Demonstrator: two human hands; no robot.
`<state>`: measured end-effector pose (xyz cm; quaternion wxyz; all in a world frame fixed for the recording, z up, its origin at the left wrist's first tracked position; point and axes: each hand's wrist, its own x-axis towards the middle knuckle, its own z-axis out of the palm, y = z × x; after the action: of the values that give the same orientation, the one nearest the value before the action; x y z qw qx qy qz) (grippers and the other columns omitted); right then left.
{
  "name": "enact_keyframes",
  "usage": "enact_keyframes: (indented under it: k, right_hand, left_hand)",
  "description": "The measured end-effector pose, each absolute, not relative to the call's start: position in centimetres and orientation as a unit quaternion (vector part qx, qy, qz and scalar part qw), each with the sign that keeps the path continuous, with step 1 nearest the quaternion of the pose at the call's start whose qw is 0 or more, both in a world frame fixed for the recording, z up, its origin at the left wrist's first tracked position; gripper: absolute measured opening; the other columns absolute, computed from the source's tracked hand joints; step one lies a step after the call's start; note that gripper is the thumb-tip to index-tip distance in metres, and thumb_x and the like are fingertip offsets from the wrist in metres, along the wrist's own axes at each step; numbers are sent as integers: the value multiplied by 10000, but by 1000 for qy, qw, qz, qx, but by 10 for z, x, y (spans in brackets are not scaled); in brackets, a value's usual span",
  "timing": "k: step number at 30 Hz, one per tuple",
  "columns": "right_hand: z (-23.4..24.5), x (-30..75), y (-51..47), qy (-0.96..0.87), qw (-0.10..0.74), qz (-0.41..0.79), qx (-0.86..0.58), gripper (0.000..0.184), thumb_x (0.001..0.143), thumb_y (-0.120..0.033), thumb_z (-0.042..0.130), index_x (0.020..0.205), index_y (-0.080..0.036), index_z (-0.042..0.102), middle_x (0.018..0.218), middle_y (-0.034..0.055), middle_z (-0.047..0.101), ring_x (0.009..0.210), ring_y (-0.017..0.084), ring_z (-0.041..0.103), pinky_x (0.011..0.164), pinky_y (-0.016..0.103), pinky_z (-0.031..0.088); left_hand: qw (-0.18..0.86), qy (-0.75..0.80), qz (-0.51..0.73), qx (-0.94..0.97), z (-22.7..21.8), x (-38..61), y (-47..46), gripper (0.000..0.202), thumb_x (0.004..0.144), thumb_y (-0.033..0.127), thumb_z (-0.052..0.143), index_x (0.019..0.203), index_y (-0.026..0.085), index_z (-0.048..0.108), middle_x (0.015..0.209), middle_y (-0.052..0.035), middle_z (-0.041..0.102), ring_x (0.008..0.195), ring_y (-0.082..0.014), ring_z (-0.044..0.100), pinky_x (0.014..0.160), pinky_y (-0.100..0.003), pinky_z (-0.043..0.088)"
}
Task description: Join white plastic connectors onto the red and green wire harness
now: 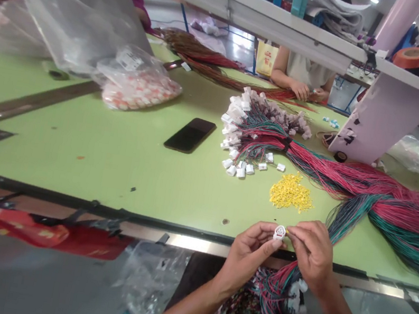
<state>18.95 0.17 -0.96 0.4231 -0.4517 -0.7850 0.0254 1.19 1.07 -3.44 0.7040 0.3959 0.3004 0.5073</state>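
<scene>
Between the thumb and fingers of my left hand (247, 254) is a white connector housing (279, 232), its open face turned up toward me. My right hand (312, 252) pinches a tiny yellow piece (287, 232) close beside the connector's right side. Just beyond my hands lies a pile of small yellow pieces (291, 191) on the green table. Red, green and dark wires (275, 291) with white connectors hang over the table edge onto my lap, below my hands.
A large wire bundle (324, 165) with white connectors (241, 114) stretches across the right side. A black phone (190, 135) and a bag of pale orange and white parts (140, 89) lie leftward. Across the table sits another person (303, 76). A shelf (256, 20) spans above.
</scene>
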Motion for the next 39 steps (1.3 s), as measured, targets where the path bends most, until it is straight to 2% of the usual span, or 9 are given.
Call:
enact_keyframes:
  k: [3,6,10,14,23,29,34,39]
  right_hand:
    - [-8,184,-3,-749,463,77,-468,187,983,-109,575,1074,-220,695,949,65,691,901,210,643,796,365,514]
    - [0,179,-10,-706,494,142,-487,157,991,-131,576,1020,-219,702,940,58,670,928,200,646,804,330,536]
    - [10,178,-20,-712,482,175,-480,190,992,-121,576,1065,-227,715,973,57,653,938,188,644,814,312,541]
    - [10,179,-24,-734,463,149,-475,238,980,-92,583,1115,-240,712,983,56,636,928,185,631,798,314,536]
    - [9,180,-21,-759,446,99,-464,256,965,-75,597,1124,-242,710,956,49,652,888,191,629,784,333,519]
    - [9,181,-20,-760,449,108,-457,238,963,-80,609,1107,-236,716,941,51,647,868,188,633,774,333,521]
    - [11,182,-22,-766,439,108,-457,227,963,-81,604,1097,-229,711,930,52,657,866,193,632,780,340,518]
    - [13,183,-22,-772,436,87,-454,245,951,-68,609,1106,-226,715,925,56,667,851,195,625,761,340,515]
  left_hand:
    - [662,313,517,443,-38,13,9,165,865,278,768,998,187,731,948,-45,800,869,-161,752,856,-280,596]
    - [569,346,534,521,-40,14,8,134,879,232,733,1006,188,740,948,-52,805,862,-165,748,824,-272,603]
    - [472,364,547,588,-36,14,7,146,881,176,701,1020,196,740,923,-41,814,819,-155,758,761,-243,613]
    - [425,357,557,618,-33,14,5,179,877,136,689,1040,198,732,933,-36,818,809,-150,770,754,-236,625]
    - [378,346,562,649,-39,14,4,210,893,113,666,1081,194,712,976,-57,815,856,-168,778,780,-261,641]
    - [359,350,563,657,-43,15,3,233,886,97,671,1090,201,710,988,-53,812,885,-173,774,813,-279,636]
    - [370,349,562,652,-42,15,1,228,883,96,672,1085,196,709,958,-51,811,830,-176,776,757,-268,644]
    - [363,347,566,653,-43,15,1,239,875,76,675,1078,195,710,968,-51,812,842,-177,781,763,-266,647]
